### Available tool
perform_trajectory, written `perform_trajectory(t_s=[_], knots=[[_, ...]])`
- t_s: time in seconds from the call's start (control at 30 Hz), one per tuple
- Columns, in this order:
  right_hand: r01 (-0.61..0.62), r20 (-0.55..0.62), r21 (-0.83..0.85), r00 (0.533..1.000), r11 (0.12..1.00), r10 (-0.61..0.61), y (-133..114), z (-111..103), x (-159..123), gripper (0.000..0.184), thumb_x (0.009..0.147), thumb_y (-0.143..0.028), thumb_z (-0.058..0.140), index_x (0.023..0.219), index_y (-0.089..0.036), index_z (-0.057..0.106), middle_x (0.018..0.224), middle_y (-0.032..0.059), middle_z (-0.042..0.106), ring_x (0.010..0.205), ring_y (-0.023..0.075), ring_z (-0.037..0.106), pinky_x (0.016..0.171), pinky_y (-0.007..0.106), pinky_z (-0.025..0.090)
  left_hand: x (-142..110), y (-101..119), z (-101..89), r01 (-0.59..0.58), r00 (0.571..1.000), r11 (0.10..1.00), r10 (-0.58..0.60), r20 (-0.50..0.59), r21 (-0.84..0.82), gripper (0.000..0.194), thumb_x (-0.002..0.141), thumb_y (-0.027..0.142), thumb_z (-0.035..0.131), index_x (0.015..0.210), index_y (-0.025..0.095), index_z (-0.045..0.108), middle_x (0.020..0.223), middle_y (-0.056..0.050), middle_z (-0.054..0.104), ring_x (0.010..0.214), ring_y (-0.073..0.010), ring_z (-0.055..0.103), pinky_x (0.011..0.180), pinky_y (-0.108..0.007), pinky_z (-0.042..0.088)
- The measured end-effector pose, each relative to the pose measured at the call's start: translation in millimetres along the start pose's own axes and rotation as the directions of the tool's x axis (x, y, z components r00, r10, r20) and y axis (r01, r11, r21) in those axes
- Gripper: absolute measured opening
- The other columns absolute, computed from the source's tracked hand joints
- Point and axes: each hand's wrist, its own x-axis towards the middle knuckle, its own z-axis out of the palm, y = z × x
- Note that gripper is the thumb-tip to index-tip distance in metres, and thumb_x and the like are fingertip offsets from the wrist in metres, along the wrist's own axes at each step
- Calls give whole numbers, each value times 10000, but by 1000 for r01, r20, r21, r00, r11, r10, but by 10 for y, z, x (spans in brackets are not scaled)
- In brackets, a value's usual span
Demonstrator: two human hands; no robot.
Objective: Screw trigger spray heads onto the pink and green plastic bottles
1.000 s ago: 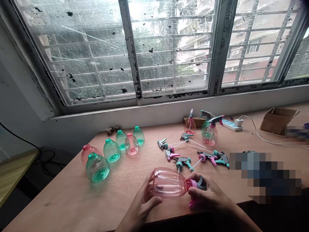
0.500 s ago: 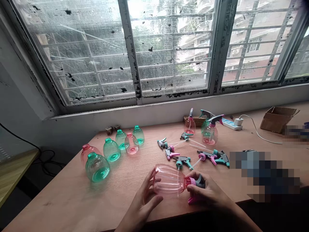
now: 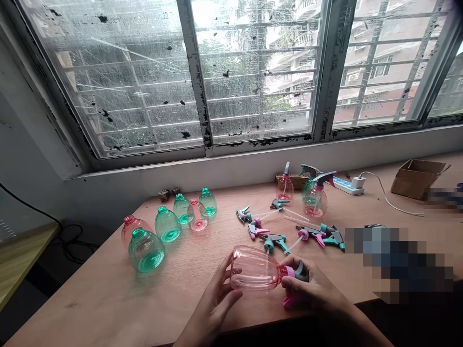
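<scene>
A clear pink bottle [image 3: 253, 270] lies on its side in the air above the table's front edge, its base to the left. My left hand [image 3: 219, 296] is curved around the base end, thumb below and fingers behind. At the bottle's neck, a trigger spray head [image 3: 300, 273] with a pink collar and dark grey top is fitted on. My right hand [image 3: 318, 284] is closed on that spray head, thumb on the collar; the pink trigger shows beneath. Just beyond the bottle lies a loose green-collared spray head [image 3: 274, 242], with a pink-collared spray head [image 3: 311, 234] to its right.
Several open green and pink bottles, including a green bottle [image 3: 146, 251], stand at the left. Bottles with spray heads, such as a pink one [image 3: 315, 202], stand at the back right. Farther right are a power strip [image 3: 347, 186] and a cardboard box [image 3: 417, 179].
The bottle and both hands have shifted very slightly right. Both hands keep their hold, and the things on the table stay in place.
</scene>
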Motion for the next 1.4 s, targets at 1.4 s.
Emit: perform_trajectory(t_s=[1.4], knots=[[44, -30, 155, 999, 987, -39, -19, 18, -51, 406, 721, -445, 858, 945, -170, 659, 706, 1, 669, 586, 154, 607, 603, 332, 587, 90, -254, -103, -93, 995, 989, 88, -49, -119, 840, 741, 837, 524, 1336, 244, 509, 1314, -140, 533, 1154, -327, 572, 996, -468, 459]])
